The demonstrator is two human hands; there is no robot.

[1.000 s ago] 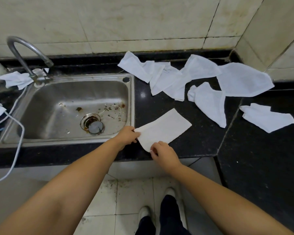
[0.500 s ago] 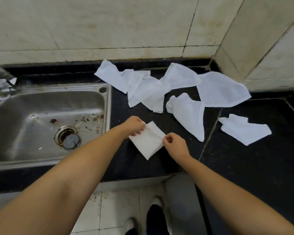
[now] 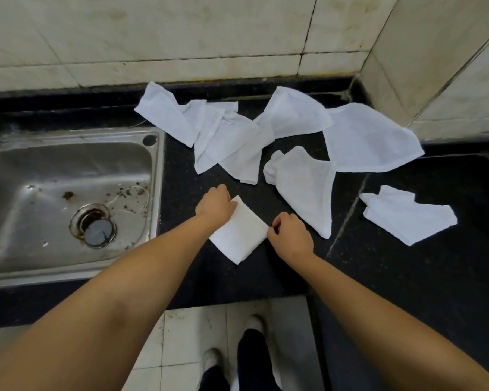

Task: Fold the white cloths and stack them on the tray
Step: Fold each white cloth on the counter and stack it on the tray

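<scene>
Folded cloth (image 3: 239, 235) between both hands

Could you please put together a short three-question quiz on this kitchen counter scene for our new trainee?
1. True or false: the folded cloth lies inside the sink.
2. Which hand rests on the folded cloth's far corner: A) left hand, B) right hand?
3. Fill in: the tray is ____ in this view.

Key:
1. False; it lies on the black counter, right of the sink.
2. A; the right hand pinches the cloth's right edge.
3. Not visible; the unfolded cloths lie loose on the counter near the tiled wall.
</scene>
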